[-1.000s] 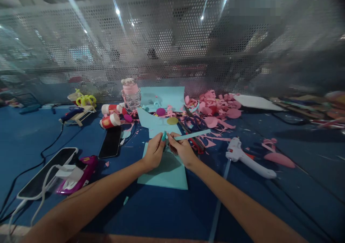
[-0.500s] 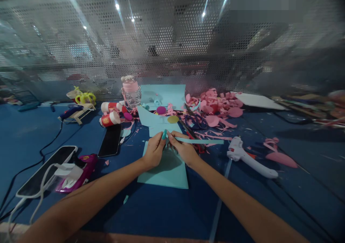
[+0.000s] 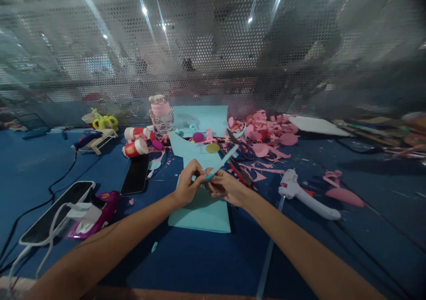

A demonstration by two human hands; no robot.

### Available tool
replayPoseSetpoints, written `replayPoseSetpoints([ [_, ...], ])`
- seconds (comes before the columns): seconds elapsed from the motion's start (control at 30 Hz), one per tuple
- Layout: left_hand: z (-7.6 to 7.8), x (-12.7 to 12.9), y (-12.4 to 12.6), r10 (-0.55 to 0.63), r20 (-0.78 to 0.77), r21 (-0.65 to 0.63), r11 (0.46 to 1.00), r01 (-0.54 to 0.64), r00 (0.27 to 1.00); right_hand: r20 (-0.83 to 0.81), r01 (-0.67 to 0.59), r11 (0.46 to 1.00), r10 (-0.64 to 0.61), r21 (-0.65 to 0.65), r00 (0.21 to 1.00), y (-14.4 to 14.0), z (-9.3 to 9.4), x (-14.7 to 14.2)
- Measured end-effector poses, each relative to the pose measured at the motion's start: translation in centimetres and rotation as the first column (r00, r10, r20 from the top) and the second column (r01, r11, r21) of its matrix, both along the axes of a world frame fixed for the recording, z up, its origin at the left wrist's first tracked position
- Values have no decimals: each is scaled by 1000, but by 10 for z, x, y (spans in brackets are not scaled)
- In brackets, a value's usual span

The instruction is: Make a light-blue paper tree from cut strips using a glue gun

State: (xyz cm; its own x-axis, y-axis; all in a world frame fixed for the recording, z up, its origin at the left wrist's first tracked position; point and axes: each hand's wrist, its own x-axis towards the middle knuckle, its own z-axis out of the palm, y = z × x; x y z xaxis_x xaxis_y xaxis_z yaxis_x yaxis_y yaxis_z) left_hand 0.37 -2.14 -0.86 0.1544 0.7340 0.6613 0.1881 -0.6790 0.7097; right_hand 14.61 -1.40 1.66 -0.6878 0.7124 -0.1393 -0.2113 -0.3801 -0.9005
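My left hand (image 3: 187,185) and my right hand (image 3: 226,187) meet over a light blue paper sheet (image 3: 203,213) lying on the blue table (image 3: 206,260). Both pinch a thin light blue paper strip (image 3: 222,161), whose free end slants up and to the right from my fingers. The lower end of the strip is hidden between my fingertips. Red-handled scissors (image 3: 240,172) lie just right of my right hand.
A white glue gun (image 3: 308,195) lies to the right. Pink paper scraps (image 3: 266,136) and coloured paper circles sit behind, near a pink-capped bottle (image 3: 161,113). Two phones (image 3: 136,175) (image 3: 56,211), red and white cups (image 3: 136,148), cables and a perforated metal wall (image 3: 213,60) surround the area.
The strip lay nearly level, pointing right; now its free end is swung upward. My hands have drawn slightly closer together.
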Motion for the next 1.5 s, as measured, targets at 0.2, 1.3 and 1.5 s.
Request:
replayPoseSetpoints([
  [0.2, -3, -3, 2, 87, 53, 58, 994, -90, 995, 4, -173, 984, 173, -43, 985, 2, -4, 4],
  [1.3, -11, 3, 0, 183, -19, -65, 981, -184, 983, 16, 403, 835, -440, 376, 898, -6, -9, -17],
  [1.5, -5, 4, 0, 118, -38, -61, 991, -120, 992, -39, 394, 852, -407, 345, 913, -9, -7, -19],
])
